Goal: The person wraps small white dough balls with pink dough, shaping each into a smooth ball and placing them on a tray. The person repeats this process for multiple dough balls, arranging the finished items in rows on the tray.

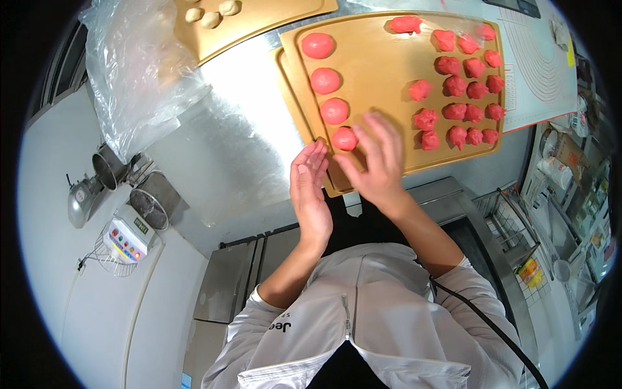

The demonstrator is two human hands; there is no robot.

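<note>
A gold baking tray point(374, 63) lies on top of a second gold tray point(291, 104). Down its left side runs a column of smooth red dough balls point(325, 80). The nearest ball point(344, 139) sits between my two hands. My left hand point(311, 187) is beside the tray's near left corner, palm turned inward, fingers together and holding nothing visible. Over the tray, just right of that ball, my right hand point(376, 158) has its fingers spread, with nothing seen in it. Several rough, knobbly red dough pieces point(456, 86) fill the tray's right side.
A clear plastic bag point(141, 73) lies at the left, partly over another gold tray point(262, 19) with pale dough pieces point(210, 20). The steel tabletop point(233, 126) shows between the trays. Right of the trays lies a marked pastry mat point(539, 73), with a dark device point(517, 6) at its far edge.
</note>
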